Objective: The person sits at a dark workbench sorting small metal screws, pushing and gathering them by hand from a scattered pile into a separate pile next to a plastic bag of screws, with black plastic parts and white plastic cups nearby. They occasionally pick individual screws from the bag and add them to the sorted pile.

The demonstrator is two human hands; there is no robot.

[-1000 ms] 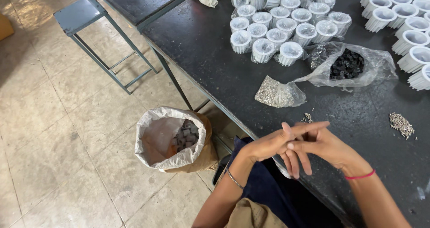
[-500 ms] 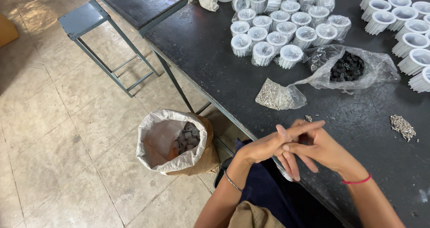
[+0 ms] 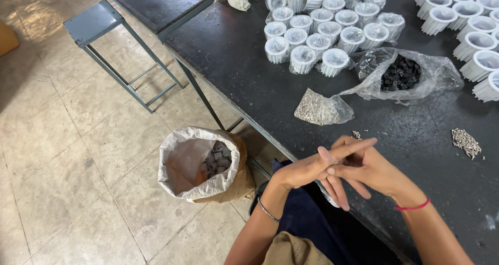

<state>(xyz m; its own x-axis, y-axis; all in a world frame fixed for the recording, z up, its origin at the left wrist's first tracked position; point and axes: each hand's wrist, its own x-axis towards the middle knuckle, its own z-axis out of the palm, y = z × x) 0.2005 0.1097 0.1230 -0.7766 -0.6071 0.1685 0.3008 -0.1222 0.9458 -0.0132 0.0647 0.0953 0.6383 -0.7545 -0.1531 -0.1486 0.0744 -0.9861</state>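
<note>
Beige floor tiles fill the left half of the view, and a dark, scuffed tabletop runs from the upper centre down to the lower right.

Both hands are joined at the near edge of the tabletop. The left hand lies with its fingers extended and laid across the right hand, whose fingers are partly curled beneath them. A small pale, clear piece shows just below the fingers; whether either hand grips it cannot be told. A thin bangle sits on the left wrist and a red thread band on the right wrist.

Just beyond the fingertips a few loose small metal parts lie on the surface. Farther in from the edge stands a small clear bag of silvery pieces, and beside it, toward the right, a larger clear bag of black parts. A loose heap of small metal pins lies near the right side of the tabletop, well apart from the hands.

Toward the far edge, white ribbed cups stand upright in close rows; a second group of white ribbed cups occupies the far right corner, several tipped on their sides.

On the floor beside the table, a white-lined sack stands open with grey parts inside. A blue-grey metal stool stands at the upper left.
</note>
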